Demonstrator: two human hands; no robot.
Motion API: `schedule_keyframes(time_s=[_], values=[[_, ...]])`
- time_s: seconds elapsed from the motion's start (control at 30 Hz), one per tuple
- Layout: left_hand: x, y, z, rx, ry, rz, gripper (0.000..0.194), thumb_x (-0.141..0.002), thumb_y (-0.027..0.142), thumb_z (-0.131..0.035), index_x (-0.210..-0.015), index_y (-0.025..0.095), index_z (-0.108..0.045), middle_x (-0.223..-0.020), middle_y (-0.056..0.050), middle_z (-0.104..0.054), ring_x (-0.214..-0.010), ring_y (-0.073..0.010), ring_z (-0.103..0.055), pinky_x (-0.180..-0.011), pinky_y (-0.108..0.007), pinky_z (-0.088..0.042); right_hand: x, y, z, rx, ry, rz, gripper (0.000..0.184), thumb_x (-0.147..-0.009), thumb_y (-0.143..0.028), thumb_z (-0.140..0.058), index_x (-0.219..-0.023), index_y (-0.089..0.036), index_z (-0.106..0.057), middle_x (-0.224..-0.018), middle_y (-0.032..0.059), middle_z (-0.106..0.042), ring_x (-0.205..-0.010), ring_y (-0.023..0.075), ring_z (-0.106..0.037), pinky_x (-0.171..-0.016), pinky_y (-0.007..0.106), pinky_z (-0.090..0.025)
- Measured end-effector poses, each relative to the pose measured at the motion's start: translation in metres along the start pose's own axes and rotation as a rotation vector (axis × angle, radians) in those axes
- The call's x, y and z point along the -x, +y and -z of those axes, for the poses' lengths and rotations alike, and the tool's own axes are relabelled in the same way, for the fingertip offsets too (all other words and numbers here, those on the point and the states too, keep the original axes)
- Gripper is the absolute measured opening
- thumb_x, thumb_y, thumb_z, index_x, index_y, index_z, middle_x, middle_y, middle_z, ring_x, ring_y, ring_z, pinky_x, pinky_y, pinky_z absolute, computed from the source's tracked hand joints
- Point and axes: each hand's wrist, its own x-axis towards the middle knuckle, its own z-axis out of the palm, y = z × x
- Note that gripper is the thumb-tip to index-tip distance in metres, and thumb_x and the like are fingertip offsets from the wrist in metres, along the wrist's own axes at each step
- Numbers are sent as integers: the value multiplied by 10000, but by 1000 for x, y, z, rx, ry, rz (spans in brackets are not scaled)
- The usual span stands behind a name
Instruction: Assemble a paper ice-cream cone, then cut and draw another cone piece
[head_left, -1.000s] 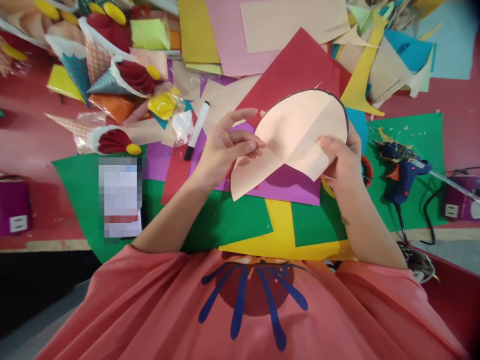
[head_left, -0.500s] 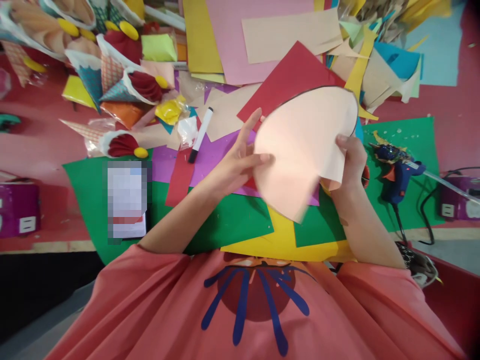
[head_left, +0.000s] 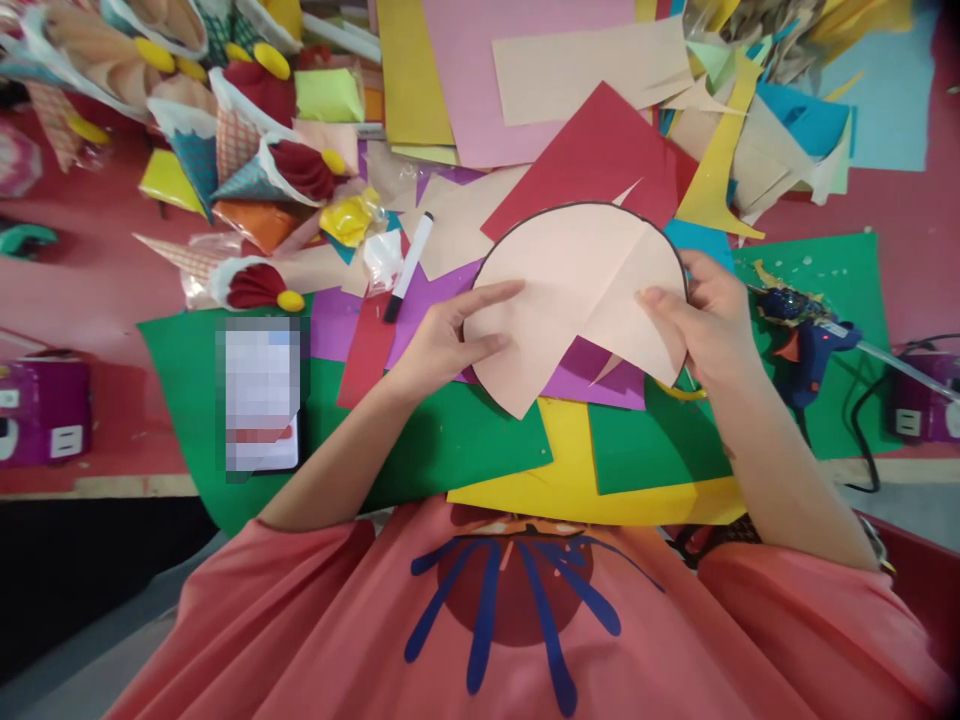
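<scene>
Both hands hold a pale peach cut-out sheet [head_left: 570, 270], rounded on top, with a dark line along its curved edge, a wedge-shaped gap at the bottom and a slanting crease at right. My left hand [head_left: 450, 335] grips its left side, thumb and forefinger on top, the other fingers partly hidden below. At the right side, my right hand [head_left: 709, 310] pinches the sheet, thumb on top and fingers behind. Under that hand a yellow curved piece [head_left: 682, 392] peeks out; its kind is unclear. Beneath lie a red sheet [head_left: 592, 140] and a purple sheet [head_left: 600, 385].
Left of the hands lie a marker [head_left: 409, 268] and a phone [head_left: 262, 400] with a blurred screen. A blue glue gun [head_left: 814, 360] rests on green sheet at right. Finished cone figures [head_left: 255, 285] crowd the upper left; paper scraps [head_left: 772, 150] pile at upper right.
The peach cut-out has turned and spread flatter, so its bottom gap now shows wide. My left hand has moved slightly left and down; my right thumb lies further over the sheet.
</scene>
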Motion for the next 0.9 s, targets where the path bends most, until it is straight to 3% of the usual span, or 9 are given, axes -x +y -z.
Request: schedule_keyframes(time_s=[0.07,0.17,0.23,0.3,0.43,0.6,0.7,0.77,0.9], values=[[0,2,0,-57,19,-6,539,-774,354,-711,-1289,263,-582,-1397,-48,-553,-1344,-259,-473,-1134,-429,-397,3,-4,12,66,22,6,309,-744,-257,-707,-1046,-229,-650,-756,23,-694,-647,142,-622,-604,293,-498],[1,3,4,-121,79,-38,559,-783,346,-692,-1315,242,-554,-1415,-63,-534,-1357,-260,-457,-1141,-437,-385,13,-17,34,413,53,118,288,-856,-242,-591,-1138,-209,-636,-837,77,-712,-803,167,-680,-780,330,-535],[1,1,9,-147,123,-59,557,-788,340,-683,-1318,242,-544,-1417,-61,-531,-1361,-255,-451,-1152,-438,-372,22,-25,48,760,-7,127,319,-862,-243,-590,-1178,-216,-618,-1012,120,-712,-933,199,-680,-821,348,-535],[0,-1,14,-158,154,-72,558,-792,352,-673,-1322,247,-532,-1424,-54,-524,-1368,-251,-443,-1162,-438,-363,32,-30,56,1011,-94,117,324,-844,-214,-607,-1167,-229,-621,-1091,127,-702,-940,227,-680,-783,361,-543],[-2,-2,18,-155,169,-81,572,-800,383,-662,-1334,245,-510,-1429,-52,-516,-1379,-251,-426,-1178,-436,-343,41,-28,54,1342,-211,96,509,-818,-207,-631,-1313,-225,-514,-1174,160,-663,-1044,328,-646,-765,415,-525],[-2,-5,16,-188,139,-104,580,-819,406,-653,-1348,233,-490,-1436,-66,-505,-1383,-271,-416,-1178,-454,-335,31,-24,35,1559,-267,-22,672,-803,-266,-590,-1429,-126,-389,-1141,232,-623,-921,377,-677,-640,387,-477],[-1,-9,15,-128,118,-158,613,-816,452,-662,-1365,254,-476,-1444,-62,-493,-1384,-299,-411,-1169,-477,-347,23,-24,30,1602,-306,-93,776,-793,-372,-570,-1476,-138,-287,-1154,230,-612,-880,418,-683,-583,375,-442],[-1,-11,15,-91,105,-174,626,-814,463,-667,-1375,272,-467,-1451,-59,-484,-1382,-308,-414,-1165,-482,-356,20,-23,28,1574,-293,-115,721,-786,-389,-560,-1432,-152,-344,-1108,211,-639,-878,431,-684,-584,368,-432],[-1,-14,14,-101,81,-144,618,-816,415,-673,-1377,264,-463,-1456,-58,-480,-1397,-293,-395,-1188,-481,-318,19,-18,29,1465,-133,-47,520,-789,-368,-565,-1264,-160,-517,-1064,181,-689,-917,412,-683,-623,369,-443]])
